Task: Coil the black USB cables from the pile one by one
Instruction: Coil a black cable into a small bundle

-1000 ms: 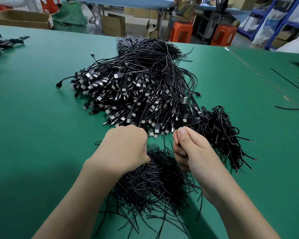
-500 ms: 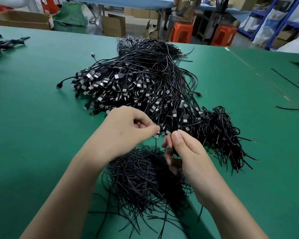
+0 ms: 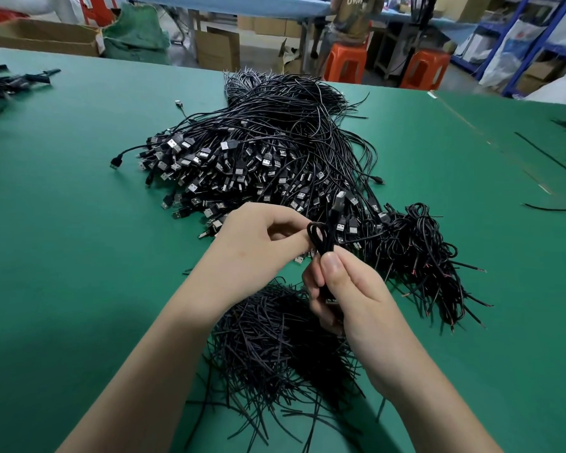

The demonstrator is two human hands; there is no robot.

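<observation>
Above a green table (image 3: 79,256), both hands pinch one looped black USB cable (image 3: 321,238). Right hand (image 3: 350,299) grips the bundle; left hand (image 3: 258,250) pinches its loop beside the pile (image 3: 268,158).

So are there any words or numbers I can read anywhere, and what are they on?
"OWN": pale letters on the shirt of the person at the far table; the top edge of the picture cuts them, so there may be more.
Cardboard boxes: no print can be read.
USB plugs in the pile: too small to show any marking.
</observation>
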